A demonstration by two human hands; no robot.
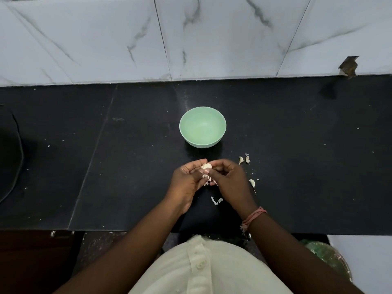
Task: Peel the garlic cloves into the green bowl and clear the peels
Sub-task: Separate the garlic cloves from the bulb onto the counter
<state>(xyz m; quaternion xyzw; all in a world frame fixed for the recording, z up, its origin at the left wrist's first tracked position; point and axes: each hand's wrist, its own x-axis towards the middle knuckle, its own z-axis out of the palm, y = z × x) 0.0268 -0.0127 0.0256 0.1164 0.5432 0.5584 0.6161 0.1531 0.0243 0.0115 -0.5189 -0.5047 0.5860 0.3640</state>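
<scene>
Both my hands pinch one garlic clove over the black stone counter [137, 155], just short of the bowl.

From the left: my left hand [186, 181] curls its fingers closed around the pale, papery garlic clove [206, 166], loose skin hanging below it; my right hand [228, 177], pink thread band at the wrist, closes on the same clove from the other side. Beyond them the round pale-green bowl [202, 143] stands apart. A torn white peel [216, 200] lies beneath my right hand; unpeeled cloves [244, 159] lie to the right.
</scene>
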